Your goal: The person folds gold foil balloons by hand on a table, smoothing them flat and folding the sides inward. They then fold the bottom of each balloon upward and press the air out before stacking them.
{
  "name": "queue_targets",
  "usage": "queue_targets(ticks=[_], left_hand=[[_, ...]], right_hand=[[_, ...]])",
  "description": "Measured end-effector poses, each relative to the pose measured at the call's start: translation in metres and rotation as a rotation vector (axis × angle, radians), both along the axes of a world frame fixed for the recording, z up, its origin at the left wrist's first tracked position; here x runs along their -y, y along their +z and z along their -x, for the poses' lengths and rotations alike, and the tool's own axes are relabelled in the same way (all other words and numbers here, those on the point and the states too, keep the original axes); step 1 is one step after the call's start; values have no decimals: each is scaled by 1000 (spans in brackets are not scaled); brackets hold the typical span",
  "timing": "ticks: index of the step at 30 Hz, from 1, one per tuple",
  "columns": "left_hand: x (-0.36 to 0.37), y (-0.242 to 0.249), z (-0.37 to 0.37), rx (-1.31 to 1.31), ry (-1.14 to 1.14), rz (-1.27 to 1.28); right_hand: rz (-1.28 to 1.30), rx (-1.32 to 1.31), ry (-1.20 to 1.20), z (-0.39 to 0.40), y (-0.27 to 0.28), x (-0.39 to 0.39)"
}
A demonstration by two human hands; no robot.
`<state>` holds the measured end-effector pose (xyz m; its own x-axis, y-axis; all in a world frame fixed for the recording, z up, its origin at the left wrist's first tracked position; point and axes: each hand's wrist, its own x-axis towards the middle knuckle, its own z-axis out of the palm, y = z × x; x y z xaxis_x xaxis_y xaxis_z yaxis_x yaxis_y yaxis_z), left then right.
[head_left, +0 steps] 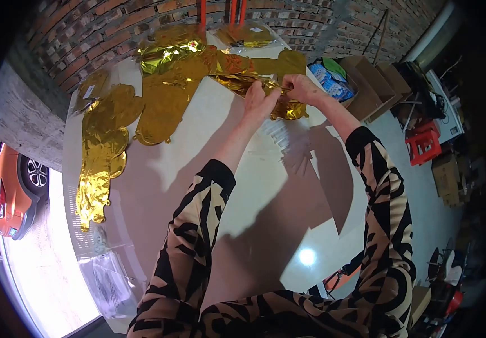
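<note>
Both my hands are at the far side of the table, on a crumpled gold foil balloon (291,110). My left hand (262,101) pinches its folded foil between thumb and fingers. Close by on the right, my right hand (303,90) is closed on the same foil near its edge; the fingertips are partly hidden. Flat gold foil balloons spread to the left: a long one (167,104) beside my left hand, and another (102,146) along the table's left side. A shiny heap of gold foil (169,55) lies at the back.
Clear bags with gold foil (248,36) lie at the table's (243,186) back edge. Transparent plastic sleeves (282,138) are below my hands, and more plastic bags (108,281) lie front left. Right of the table are cardboard boxes (366,84) and a red stool (423,143).
</note>
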<state>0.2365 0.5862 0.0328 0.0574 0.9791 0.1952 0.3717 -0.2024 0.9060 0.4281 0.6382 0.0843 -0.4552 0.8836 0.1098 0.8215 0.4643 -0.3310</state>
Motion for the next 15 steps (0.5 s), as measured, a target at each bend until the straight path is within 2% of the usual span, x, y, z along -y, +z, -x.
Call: queue_targets(ticks=[2,6,8,12,13,15], left_hand=[[0,7,5,-60,45,-7],[-7,-12,2,31,43,-92],[-6,-12,1,44,75,-116],[-11,-23,5,-193,95,-185],[-8,-26,7,-286,96,-215],[0,-25,9,-414,94,-274]], right_hand=[[42,-63,36,0,2,4],[225,-92,-24,-3,21,10],[302,-224,-8,-10,16,3],[347,-426,-90,-19,23,-3],[299,-500,-69,-23,24,-7],[7,-531,-180,-25,33,-25]])
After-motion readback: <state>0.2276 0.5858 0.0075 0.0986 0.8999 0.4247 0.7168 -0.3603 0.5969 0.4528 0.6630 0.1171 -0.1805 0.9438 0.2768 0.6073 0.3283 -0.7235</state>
